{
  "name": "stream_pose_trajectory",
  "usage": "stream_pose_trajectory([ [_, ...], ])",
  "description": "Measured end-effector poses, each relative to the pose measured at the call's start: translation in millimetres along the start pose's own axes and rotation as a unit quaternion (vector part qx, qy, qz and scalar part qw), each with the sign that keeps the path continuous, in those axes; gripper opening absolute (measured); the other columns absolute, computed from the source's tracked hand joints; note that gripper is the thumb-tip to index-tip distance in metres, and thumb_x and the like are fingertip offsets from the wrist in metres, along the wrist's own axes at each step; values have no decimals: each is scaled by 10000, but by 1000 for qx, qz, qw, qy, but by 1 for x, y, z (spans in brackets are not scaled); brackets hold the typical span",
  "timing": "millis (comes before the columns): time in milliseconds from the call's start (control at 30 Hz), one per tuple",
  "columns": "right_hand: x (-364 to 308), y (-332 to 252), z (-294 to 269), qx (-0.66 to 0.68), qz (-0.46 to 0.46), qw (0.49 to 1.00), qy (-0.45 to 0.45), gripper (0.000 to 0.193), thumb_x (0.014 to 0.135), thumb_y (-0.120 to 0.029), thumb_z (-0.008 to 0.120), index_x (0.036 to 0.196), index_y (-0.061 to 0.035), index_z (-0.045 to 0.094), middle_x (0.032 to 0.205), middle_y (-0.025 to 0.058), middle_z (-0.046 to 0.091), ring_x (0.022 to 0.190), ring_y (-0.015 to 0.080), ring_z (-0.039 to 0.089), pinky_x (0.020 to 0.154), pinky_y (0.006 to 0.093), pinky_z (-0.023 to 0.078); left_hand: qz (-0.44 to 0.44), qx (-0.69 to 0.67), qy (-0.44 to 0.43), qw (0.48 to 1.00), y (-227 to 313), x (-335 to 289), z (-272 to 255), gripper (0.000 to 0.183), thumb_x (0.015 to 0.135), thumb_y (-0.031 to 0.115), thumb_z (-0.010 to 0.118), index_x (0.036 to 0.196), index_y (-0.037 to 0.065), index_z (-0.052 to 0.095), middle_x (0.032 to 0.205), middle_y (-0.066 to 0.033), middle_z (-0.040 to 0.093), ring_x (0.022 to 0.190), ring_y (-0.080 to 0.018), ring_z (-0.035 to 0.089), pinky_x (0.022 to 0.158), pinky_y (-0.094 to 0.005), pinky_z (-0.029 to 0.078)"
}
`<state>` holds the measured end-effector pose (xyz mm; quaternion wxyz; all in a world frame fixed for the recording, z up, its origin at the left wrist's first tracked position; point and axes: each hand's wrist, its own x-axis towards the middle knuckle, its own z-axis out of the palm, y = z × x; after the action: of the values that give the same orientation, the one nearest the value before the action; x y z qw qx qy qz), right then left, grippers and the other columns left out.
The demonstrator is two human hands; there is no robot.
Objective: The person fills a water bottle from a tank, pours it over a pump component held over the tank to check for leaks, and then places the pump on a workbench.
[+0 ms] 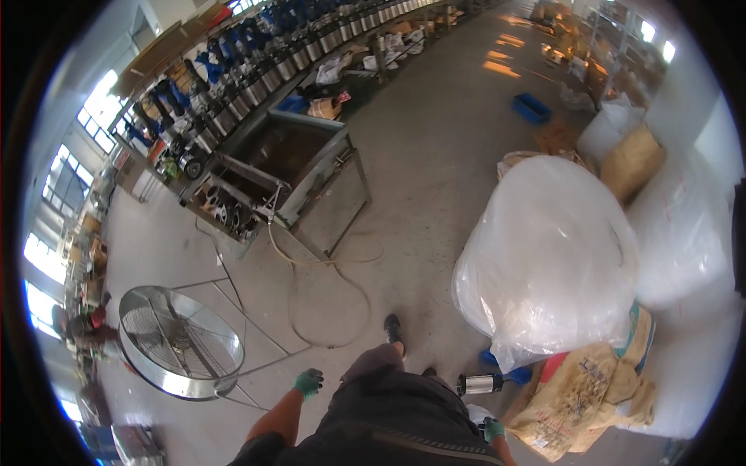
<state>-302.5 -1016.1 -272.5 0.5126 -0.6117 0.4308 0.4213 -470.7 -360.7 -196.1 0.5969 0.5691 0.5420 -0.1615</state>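
Note:
My left hand (pixel 308 383), in a green work glove, hangs beside my left thigh, its fingers curled and nothing visible in them. It is nearest to the metal stand of a large round fan (pixel 181 342). My right hand (pixel 493 429), also in a green glove, is low at my right side with its fingers bent inward. What it grips is mostly hidden, next to a whitish object (pixel 477 414). Just beyond it is a silver cylinder with dark ends (pixel 479 384), with a blue piece (pixel 517 376) close by. I cannot tell whether the hand is joined to the cylinder.
A large plastic-wrapped white roll (pixel 548 248) and brown paper sacks (pixel 579 396) stand at the right. A metal tank on legs (pixel 311 182) is ahead left, its hose (pixel 365 311) looped on the floor. Rows of silver cylinders (pixel 249 93) line the back. A blue bin (pixel 531 108) lies farther off.

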Motion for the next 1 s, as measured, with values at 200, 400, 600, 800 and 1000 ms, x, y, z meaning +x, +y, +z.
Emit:
stream_pose_trajectory([
  [200,19,-74,8,-26,14,1000,9,312,998,-331,543,1233,-128,518,894,166,690,591,335,657,519,496,559,-82,-69,-19,994,-25,13,6,268,950,31,571,1185,145,632,1047,-88,730,767,-263,686,592,-447,520],
  [400,-12,-207,94,-166,-122,978,-12,222,958,-269,597,993,-54,641,783,116,676,580,238,658,515,389,561,-80,-67,28,994,4,52,-5,207,989,82,535,1153,126,655,1012,-86,730,739,-242,684,566,-393,525],
  [600,-84,-375,201,-205,-252,944,-63,213,982,-206,567,1072,-39,663,851,99,706,651,197,681,588,319,568,-29,-127,51,990,103,121,-23,199,993,221,597,1129,89,658,911,-67,705,701,-162,648,549,-316,503],
  [800,-122,-521,282,-252,-341,903,-72,212,1012,-142,555,1176,-25,619,922,107,712,710,200,694,623,303,569,-24,-199,13,980,197,177,-29,246,991,83,516,1215,91,618,1032,-66,703,768,-192,656,631,-347,522],
  [1000,-98,-658,364,-280,-362,886,-74,220,1008,-145,569,1195,-40,620,954,101,702,738,194,694,646,305,570,-97,-178,48,978,254,213,-16,223,969,93,567,1185,98,621,987,-55,698,731,-175,649,561,-319,487],
])
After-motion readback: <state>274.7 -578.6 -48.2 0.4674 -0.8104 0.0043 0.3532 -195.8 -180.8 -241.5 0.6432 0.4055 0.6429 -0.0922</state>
